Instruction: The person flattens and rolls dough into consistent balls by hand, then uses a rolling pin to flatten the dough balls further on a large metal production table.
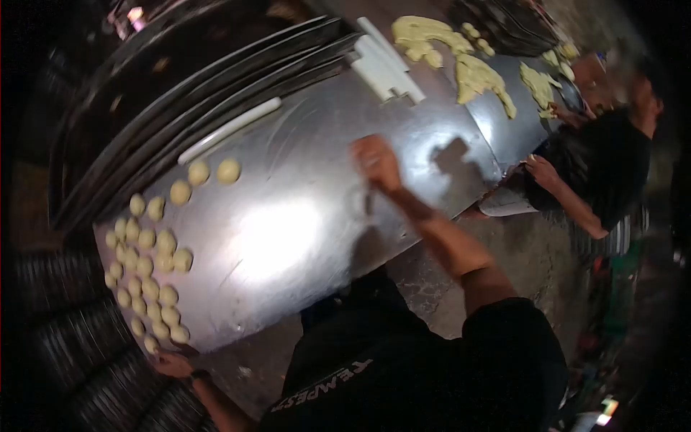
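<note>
At the near left corner of the metal table (324, 216), my left hand (174, 365) has its fingers closed against a pale dough ball (151, 344). More dough balls (146, 238) lie in loose rows beside it along the left end. My right hand (376, 163) is over the middle of the table, curled like a fist and slightly blurred. Whatever it may hold is hidden by the fingers. A single dough ball (229, 171) sits to its left, at the end of the far row.
Dark metal trays (216, 93) line the far edge, with a white rod (230, 130) before them. White rods (385, 65) lie together further right. Flattened dough pieces (481, 78) cover the far right. A co-worker's hand (543, 171) is at the right end.
</note>
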`<state>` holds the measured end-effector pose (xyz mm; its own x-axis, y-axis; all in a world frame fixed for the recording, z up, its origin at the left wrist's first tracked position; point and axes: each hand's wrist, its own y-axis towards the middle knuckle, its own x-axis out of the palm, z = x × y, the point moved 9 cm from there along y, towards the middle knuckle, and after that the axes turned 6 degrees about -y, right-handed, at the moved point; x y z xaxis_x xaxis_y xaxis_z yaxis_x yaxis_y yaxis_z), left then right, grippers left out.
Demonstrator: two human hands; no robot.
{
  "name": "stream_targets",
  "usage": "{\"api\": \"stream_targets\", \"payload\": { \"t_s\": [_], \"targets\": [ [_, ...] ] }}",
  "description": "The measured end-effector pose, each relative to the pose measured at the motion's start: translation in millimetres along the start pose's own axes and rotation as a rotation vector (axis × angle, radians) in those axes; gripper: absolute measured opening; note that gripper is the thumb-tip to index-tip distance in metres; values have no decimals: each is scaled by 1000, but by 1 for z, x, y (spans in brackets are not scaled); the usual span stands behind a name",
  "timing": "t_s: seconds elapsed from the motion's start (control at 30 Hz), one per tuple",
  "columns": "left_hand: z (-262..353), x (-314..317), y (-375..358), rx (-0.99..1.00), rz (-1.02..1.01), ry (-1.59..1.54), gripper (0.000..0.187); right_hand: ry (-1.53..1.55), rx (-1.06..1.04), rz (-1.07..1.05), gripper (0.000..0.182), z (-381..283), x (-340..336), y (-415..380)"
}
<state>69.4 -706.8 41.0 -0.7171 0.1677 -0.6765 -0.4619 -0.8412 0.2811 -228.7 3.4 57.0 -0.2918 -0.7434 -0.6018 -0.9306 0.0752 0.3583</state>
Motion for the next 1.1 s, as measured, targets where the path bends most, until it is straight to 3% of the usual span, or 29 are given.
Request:
{"api": "stream_targets", "payload": {
  "t_s": [0.03,0.07,0.1,0.13,0.17,0.2,0.23,0.3,0.43,0.47,0.6,0.7,0.73,0.83,0.9,0.97,1.03,1.1],
  "targets": [
    [55,-3,-25,56,57,91,61,14,225,160,17,60,-54,11],
    [72,6,-34,100,83,13,59,-150,300,285,25,111,-115,23],
    [79,10,-49,140,114,-57,57,-435,213,340,31,149,-167,35],
    [81,13,-67,176,151,-124,54,-531,630,316,30,162,-215,48],
    [73,17,-87,163,129,-133,51,-677,600,323,30,238,-247,66],
    [63,23,-105,154,111,-145,48,-930,441,204,31,239,-266,86],
    [68,27,-109,153,87,-152,45,-1165,427,-49,42,311,-271,107],
    [146,34,-162,201,-13,-279,40,-790,821,106,66,394,-311,112],
    [259,30,-222,216,-179,-287,36,-608,1040,313,72,375,-332,143],
    [281,27,-225,299,-181,-280,35,-571,1076,377,73,378,-331,146],
    [326,55,-227,106,-212,-442,35,-449,1197,306,70,398,-316,174],
    [374,97,-244,16,-338,-676,32,-34,1152,499,64,426,-302,178],
    [390,109,-252,57,-410,-731,31,390,870,866,50,449,-291,167],
    [416,126,-270,84,-598,-815,30,-22,197,220,48,419,-292,141],
    [415,127,-271,63,-643,-881,27,310,7,58,47,297,-318,96],
    [397,129,-264,33,-681,-932,27,322,-14,-98,43,290,-318,45],
    [373,129,-254,-67,-672,-991,28,-13,184,63,44,300,-319,-14],
    [354,132,-249,-139,-726,-1029,29,612,730,-15,44,300,-284,-78]
  ]
}}
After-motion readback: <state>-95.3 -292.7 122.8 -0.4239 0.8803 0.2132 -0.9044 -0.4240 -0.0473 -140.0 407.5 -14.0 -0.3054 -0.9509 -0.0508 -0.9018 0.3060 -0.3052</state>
